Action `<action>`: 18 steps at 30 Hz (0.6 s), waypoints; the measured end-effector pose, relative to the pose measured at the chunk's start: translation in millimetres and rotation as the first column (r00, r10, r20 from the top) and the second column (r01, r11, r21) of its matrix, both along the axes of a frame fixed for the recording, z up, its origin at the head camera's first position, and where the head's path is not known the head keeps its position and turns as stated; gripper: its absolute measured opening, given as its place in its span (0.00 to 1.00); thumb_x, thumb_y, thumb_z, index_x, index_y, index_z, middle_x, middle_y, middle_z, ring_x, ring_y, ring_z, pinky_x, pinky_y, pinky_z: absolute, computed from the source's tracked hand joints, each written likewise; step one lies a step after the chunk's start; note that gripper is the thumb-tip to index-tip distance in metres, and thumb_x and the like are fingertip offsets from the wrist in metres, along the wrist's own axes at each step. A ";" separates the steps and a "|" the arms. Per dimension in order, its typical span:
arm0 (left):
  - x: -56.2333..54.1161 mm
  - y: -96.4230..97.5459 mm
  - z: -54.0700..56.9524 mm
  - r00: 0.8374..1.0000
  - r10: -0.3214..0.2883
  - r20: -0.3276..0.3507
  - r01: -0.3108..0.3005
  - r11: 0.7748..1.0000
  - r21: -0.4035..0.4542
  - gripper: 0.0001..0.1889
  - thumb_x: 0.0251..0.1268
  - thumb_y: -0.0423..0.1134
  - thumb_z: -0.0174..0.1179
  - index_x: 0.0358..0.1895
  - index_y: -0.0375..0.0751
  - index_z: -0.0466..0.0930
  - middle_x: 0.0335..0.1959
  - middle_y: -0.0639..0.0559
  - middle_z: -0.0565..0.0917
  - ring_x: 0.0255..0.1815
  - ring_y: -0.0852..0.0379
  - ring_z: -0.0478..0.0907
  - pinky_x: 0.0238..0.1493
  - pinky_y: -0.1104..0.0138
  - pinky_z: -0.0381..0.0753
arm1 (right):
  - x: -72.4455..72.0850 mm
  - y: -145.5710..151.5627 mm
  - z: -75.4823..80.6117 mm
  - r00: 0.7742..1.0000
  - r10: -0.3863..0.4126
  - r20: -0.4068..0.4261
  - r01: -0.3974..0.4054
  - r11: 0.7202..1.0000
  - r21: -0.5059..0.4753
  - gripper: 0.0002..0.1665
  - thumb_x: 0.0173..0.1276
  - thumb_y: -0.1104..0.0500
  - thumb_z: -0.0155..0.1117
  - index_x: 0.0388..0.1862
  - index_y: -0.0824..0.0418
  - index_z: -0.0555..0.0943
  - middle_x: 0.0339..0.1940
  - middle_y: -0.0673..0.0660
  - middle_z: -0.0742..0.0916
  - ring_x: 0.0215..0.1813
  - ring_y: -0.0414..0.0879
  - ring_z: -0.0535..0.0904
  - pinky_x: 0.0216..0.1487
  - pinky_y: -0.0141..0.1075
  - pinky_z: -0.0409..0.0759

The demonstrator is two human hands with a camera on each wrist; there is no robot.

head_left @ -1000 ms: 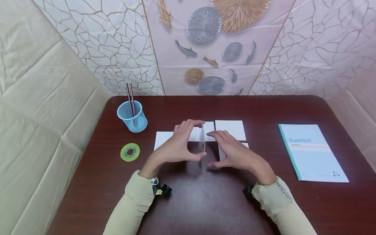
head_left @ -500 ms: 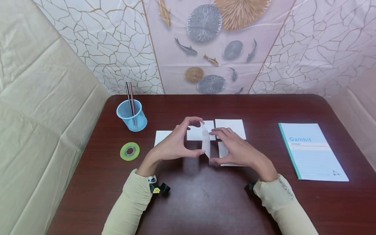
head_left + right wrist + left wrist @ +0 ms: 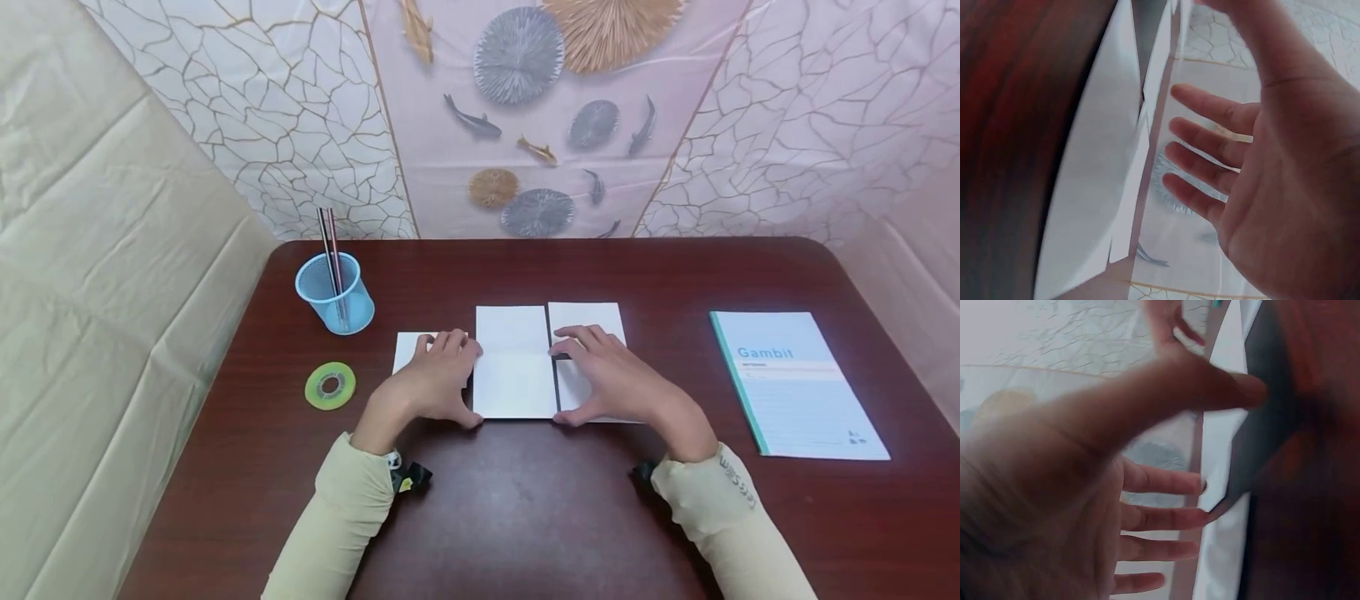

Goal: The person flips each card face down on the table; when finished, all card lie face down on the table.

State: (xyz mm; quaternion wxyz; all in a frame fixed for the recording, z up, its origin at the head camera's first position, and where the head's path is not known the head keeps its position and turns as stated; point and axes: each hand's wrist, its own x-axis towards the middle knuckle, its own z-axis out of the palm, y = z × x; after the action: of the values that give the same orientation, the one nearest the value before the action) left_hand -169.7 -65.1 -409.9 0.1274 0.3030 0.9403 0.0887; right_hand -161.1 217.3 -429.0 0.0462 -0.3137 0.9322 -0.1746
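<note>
Several white cards lie about the middle of the table. Between my two hands is the near middle white card [image 3: 514,387], face up, its far edge meeting another white card [image 3: 512,329]. My left hand [image 3: 435,379] is spread at its left edge, thumb and fingers apart; it partly covers the left white card [image 3: 408,346]. At the right edge, my right hand [image 3: 611,379] has its fingers loosely extended above the right-hand cards, the far one [image 3: 585,315] and the near one [image 3: 572,383]. The right wrist view shows the middle card [image 3: 1091,156] slightly bowed.
A blue mesh pen cup [image 3: 337,312] with two pencils stands at the back left. Nearer lies a green tape roll [image 3: 330,386]. On the right is a Gambit notebook [image 3: 798,387]. Patterned fabric [image 3: 525,125] hangs behind the dark table [image 3: 517,508].
The white card my left hand was pinching on its edge has tipped down flat between the hands. My left hand has moved slightly left and lower, off its grip.
</note>
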 end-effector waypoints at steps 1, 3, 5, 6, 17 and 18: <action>0.6 1.7 -1.9 1.000 0.001 -0.006 -0.002 1.000 -0.024 0.46 0.40 0.63 0.74 0.62 0.41 0.69 0.56 0.45 0.69 0.59 0.47 0.63 0.61 0.48 0.56 | 0.4 -0.6 -0.9 1.000 0.003 0.003 -0.003 1.000 0.010 0.50 0.43 0.35 0.79 0.60 0.60 0.74 0.68 0.60 0.69 0.66 0.54 0.62 0.63 0.52 0.63; 1.4 4.5 -4.4 1.000 -0.001 -0.025 0.000 0.999 -0.053 0.44 0.38 0.64 0.75 0.59 0.42 0.71 0.55 0.46 0.69 0.58 0.48 0.63 0.62 0.47 0.55 | 0.9 -1.1 -2.6 1.000 0.012 -0.005 -0.012 1.000 0.027 0.50 0.43 0.35 0.79 0.60 0.61 0.74 0.67 0.61 0.70 0.65 0.54 0.62 0.62 0.51 0.63; 2.1 6.7 -5.7 0.999 -0.008 -0.052 0.004 0.998 -0.065 0.43 0.37 0.64 0.76 0.56 0.42 0.73 0.54 0.47 0.69 0.57 0.48 0.64 0.63 0.47 0.54 | 1.3 -1.4 -3.9 1.000 0.020 -0.022 -0.019 0.999 0.048 0.50 0.42 0.36 0.80 0.60 0.62 0.75 0.66 0.61 0.71 0.65 0.55 0.63 0.62 0.52 0.64; 2.6 7.7 -5.8 0.998 -0.011 -0.061 0.007 0.998 -0.069 0.43 0.37 0.65 0.76 0.55 0.42 0.74 0.54 0.47 0.69 0.57 0.48 0.64 0.63 0.46 0.53 | 1.7 -1.5 -4.2 0.999 0.021 -0.029 -0.019 0.998 0.058 0.50 0.42 0.36 0.80 0.59 0.62 0.75 0.65 0.62 0.72 0.64 0.55 0.64 0.62 0.52 0.64; 8.1 15.4 -5.5 0.995 -0.023 -0.096 0.013 0.994 -0.108 0.42 0.39 0.63 0.76 0.55 0.37 0.76 0.54 0.44 0.70 0.58 0.46 0.64 0.64 0.45 0.53 | 5.2 -3.8 -1.2 0.999 0.016 -0.031 -0.013 0.995 0.100 0.51 0.42 0.37 0.80 0.60 0.65 0.75 0.64 0.63 0.73 0.63 0.57 0.65 0.61 0.53 0.65; 8.1 15.5 -5.8 0.995 -0.021 -0.097 0.010 0.994 -0.109 0.42 0.39 0.63 0.76 0.55 0.37 0.76 0.54 0.44 0.70 0.58 0.46 0.64 0.64 0.45 0.53 | 5.2 -4.1 -1.2 1.000 0.014 -0.025 -0.011 0.995 0.102 0.51 0.42 0.37 0.80 0.60 0.65 0.75 0.64 0.63 0.73 0.63 0.57 0.65 0.61 0.53 0.65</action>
State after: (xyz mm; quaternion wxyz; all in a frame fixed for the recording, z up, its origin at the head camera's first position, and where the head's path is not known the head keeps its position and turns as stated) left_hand -161.6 -49.6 -415.7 0.0983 0.3069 0.9464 0.0214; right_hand -155.9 213.2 -430.2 0.0514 -0.3189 0.9384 -0.1225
